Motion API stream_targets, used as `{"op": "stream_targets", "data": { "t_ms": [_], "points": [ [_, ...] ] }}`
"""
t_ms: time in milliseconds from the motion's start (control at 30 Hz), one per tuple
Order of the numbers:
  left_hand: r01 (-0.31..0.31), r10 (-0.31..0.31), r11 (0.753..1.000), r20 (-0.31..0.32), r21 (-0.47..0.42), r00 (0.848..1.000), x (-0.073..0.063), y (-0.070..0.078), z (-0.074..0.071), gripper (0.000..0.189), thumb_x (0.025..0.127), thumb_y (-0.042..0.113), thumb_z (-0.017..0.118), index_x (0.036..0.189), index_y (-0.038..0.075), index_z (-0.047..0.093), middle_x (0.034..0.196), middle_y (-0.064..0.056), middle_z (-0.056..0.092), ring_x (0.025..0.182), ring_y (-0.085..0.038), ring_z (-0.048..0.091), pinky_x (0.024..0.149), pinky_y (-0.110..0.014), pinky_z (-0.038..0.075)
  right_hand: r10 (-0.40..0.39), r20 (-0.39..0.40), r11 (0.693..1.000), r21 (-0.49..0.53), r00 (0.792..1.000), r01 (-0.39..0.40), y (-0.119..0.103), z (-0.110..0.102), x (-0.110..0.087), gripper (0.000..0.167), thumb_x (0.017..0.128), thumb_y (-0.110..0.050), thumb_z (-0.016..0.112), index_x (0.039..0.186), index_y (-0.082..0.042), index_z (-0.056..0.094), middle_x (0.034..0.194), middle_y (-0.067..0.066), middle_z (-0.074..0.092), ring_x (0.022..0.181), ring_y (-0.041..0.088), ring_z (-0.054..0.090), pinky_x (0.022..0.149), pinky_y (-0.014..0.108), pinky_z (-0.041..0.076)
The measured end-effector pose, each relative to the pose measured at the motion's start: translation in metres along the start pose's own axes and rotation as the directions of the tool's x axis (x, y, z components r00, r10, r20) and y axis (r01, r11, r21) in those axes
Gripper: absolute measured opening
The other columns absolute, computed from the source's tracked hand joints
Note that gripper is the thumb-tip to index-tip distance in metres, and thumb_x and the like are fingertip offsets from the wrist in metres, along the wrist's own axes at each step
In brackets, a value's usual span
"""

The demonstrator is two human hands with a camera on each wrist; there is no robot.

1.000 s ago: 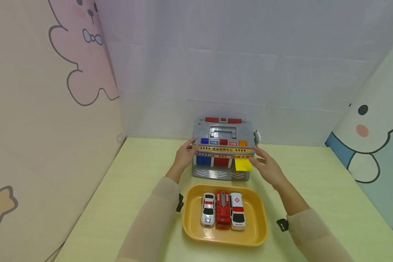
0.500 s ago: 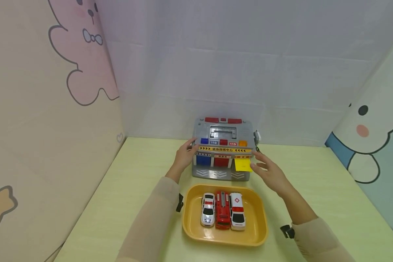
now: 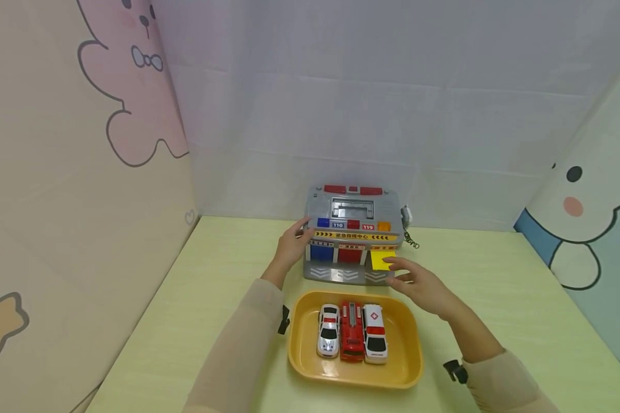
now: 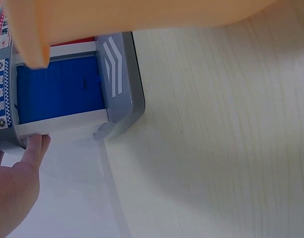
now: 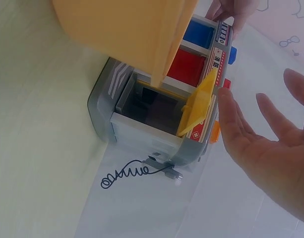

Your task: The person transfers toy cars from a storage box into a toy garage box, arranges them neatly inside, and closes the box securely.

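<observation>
A grey toy rescue station [image 3: 341, 275] stands against the back wall, with a blue door [image 3: 321, 253] and a red door [image 3: 349, 256] lowered. Its yellow door [image 3: 380, 260] is tilted up, and the right wrist view shows the hollow bay [image 5: 152, 106] behind it. My left hand [image 3: 291, 245] rests against the station's left side with fingers fairly straight. In front of the yellow door is my right hand [image 3: 418, 285], its fingers loosely spread and gripping nothing. In the right wrist view one fingertip is right at the raised door's edge.
Nearer me, a yellow tray [image 3: 410, 367] holds a white police car [image 3: 328, 331], a red fire truck [image 3: 352, 332] and a white ambulance [image 3: 375, 335]. A toy handset [image 3: 406, 215] with a coiled cord [image 3: 411, 241] hangs at the station's right side.
My right hand has moved off the station's right front corner, down and left to the front of the yellow door, uncovering the coiled cord. My left hand has stayed put.
</observation>
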State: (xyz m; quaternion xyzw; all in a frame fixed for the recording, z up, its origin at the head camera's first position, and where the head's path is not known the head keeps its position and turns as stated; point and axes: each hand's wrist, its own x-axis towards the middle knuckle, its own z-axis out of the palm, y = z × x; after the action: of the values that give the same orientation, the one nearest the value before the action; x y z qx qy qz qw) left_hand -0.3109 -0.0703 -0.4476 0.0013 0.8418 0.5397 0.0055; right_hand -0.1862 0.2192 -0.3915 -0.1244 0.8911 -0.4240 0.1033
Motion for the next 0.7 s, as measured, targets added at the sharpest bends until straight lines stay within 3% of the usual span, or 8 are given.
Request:
{"op": "stream_targets", "data": {
  "t_ms": [333,700],
  "points": [
    [0.003,-0.003,1.000,-0.001,-0.006,1.000,-0.001,0.000,0.000,0.048,0.100,0.038,0.055,0.146,0.025,0.048,0.138,-0.017,0.052,0.124,-0.032,0.051,0.097,-0.049,0.047,0.044,0.082,0.999,-0.009,0.996,-0.043,0.000,0.008,-0.005,0.051,0.097,-0.027,0.063,0.140,-0.003,0.048,0.139,0.022,0.048,0.112,0.036,0.055,0.086,0.046,0.053],
    [0.004,-0.004,1.000,-0.002,-0.007,1.000,0.000,-0.001,0.001,0.048,0.100,0.038,0.055,0.146,0.025,0.047,0.138,-0.017,0.052,0.124,-0.032,0.050,0.097,-0.049,0.046,0.051,0.137,0.999,0.005,0.989,-0.052,0.005,0.020,-0.008,0.050,0.096,-0.028,0.063,0.139,-0.004,0.050,0.131,0.020,0.054,0.107,0.034,0.059,0.084,0.045,0.055]
  ]
}}
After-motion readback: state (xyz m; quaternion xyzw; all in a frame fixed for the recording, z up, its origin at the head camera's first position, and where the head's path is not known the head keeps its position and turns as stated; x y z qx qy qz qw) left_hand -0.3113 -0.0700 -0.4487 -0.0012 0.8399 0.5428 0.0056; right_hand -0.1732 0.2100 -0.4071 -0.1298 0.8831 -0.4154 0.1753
